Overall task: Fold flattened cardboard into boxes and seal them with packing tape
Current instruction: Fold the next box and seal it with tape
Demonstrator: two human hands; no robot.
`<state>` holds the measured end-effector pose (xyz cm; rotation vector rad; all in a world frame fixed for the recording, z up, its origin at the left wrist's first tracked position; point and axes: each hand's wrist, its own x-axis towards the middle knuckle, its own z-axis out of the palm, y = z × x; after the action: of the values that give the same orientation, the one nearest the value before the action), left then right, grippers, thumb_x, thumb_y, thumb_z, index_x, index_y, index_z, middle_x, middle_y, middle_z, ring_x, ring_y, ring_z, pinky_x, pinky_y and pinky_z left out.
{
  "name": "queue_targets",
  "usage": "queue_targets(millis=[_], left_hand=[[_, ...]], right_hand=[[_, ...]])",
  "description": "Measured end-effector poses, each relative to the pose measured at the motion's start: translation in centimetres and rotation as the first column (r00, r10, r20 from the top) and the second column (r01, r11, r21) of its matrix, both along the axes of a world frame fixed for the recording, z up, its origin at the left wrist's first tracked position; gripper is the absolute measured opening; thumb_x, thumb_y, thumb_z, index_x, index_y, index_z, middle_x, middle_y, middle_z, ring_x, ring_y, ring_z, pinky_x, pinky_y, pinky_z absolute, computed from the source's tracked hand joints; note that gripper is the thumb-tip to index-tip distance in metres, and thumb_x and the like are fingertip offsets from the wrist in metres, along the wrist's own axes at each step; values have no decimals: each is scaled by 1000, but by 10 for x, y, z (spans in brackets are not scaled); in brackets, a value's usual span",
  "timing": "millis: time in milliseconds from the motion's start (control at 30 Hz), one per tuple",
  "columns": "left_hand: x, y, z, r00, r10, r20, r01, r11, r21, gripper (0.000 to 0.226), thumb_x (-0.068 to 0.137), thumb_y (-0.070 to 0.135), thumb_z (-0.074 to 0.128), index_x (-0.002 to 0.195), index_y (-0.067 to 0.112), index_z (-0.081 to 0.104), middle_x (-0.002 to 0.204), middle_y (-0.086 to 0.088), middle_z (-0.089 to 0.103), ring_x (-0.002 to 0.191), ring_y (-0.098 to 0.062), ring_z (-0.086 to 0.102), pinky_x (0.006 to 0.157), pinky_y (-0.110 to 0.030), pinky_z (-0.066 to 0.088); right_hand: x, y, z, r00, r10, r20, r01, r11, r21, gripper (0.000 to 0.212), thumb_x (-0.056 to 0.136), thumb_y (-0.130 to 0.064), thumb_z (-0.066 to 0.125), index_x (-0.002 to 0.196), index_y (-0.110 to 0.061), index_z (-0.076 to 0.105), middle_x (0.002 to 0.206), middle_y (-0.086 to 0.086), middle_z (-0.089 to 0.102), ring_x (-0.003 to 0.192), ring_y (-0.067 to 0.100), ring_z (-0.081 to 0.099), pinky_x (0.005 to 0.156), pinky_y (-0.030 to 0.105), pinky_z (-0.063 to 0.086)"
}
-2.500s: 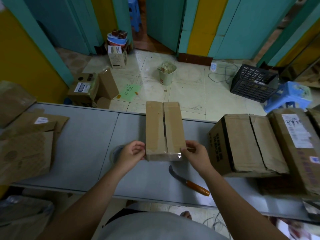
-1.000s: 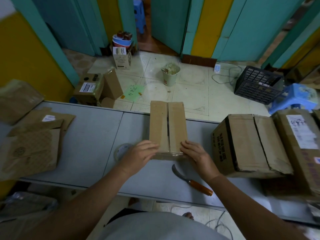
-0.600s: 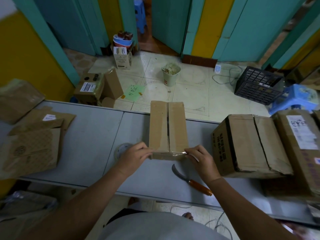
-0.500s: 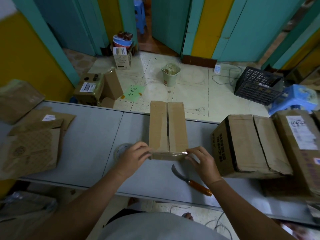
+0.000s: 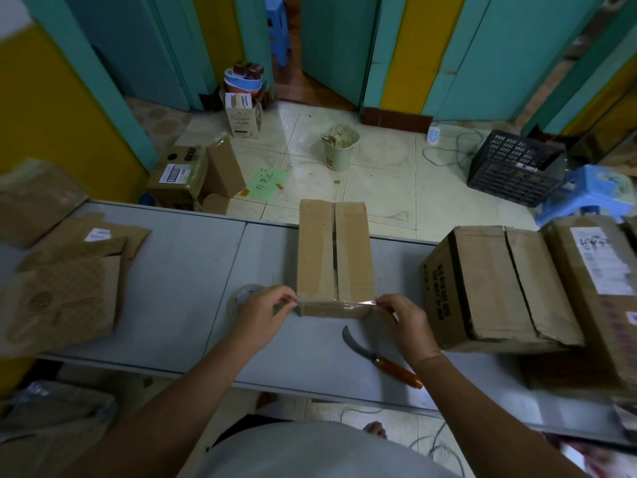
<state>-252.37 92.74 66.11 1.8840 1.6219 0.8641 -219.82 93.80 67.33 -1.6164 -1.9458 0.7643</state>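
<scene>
Cardboard meets tape on the long grey metal table (image 5: pixel 179 270), where we stretch a strip of clear packing tape (image 5: pixel 336 305) across the near top edge of a narrow brown cardboard box (image 5: pixel 334 257). The box stands in the middle of the table, its 2 top flaps closed with a slim gap between them.

Our left hand (image 5: pixel 262 313) pinches the tape's left end between thumb and fingertips, just beside the box's near left corner. Our right hand (image 5: pixel 405 322) pinches the right end the same way at the near right corner.

A roll of clear tape (image 5: pixel 241 298) lies flat, partly hidden behind the left hand. A curved knife with an orange wooden handle (image 5: pixel 379 358) rests on the table near the right wrist. A large brown carton with black bands (image 5: pixel 496 288) sits to the right, and flattened brown cardboard sheets (image 5: pixel 65 291) lie at the left.

We judge the box light and hollow, stiff along its folds but soft across the flaps. It is likely to slide or dent under a hard press, so it is best steadied at its corners and side walls. The tape looks thin and clingy, and is best kept taut by its ends.
</scene>
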Motion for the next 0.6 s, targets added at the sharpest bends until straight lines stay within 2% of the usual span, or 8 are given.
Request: queue_targets(millis=[167,400,500,600], left_hand=[[-2,0,2,999,-13,43,18,993,-119,22,91,10,82,109,19,74,101,16,73,98,3,71,89,-34,64],[-3,2,9,998,-33,62,43,986,-161,27,92,11,82,114,21,72,105,16,73,100,-1,72,90,-39,64],[-1,4,11,998,-18,55,27,987,-160,24,92,11,82,111,23,73,102,19,73,96,-1,72,86,-38,64],[-1,8,13,998,-24,55,32,986,-162,24,92,6,80,111,19,73,100,13,73,96,-6,72,87,-40,64]], right_hand=[[7,-3,0,999,42,1,-42,999,-19,24,96,-16,73,117,-26,69,105,-15,64,101,-11,59,90,2,44],[13,-5,-2,999,26,32,-27,999,43,32,93,-1,73,118,-20,72,109,-13,66,110,-19,55,92,-1,41],[11,-4,-1,1000,-2,12,1,999,34,34,93,-1,73,116,-27,70,108,-15,66,110,-18,57,92,-1,41],[7,-1,1,1000,7,-9,-7,1000,10,38,96,-4,70,112,-37,65,108,-17,65,104,-7,62,90,0,42]])
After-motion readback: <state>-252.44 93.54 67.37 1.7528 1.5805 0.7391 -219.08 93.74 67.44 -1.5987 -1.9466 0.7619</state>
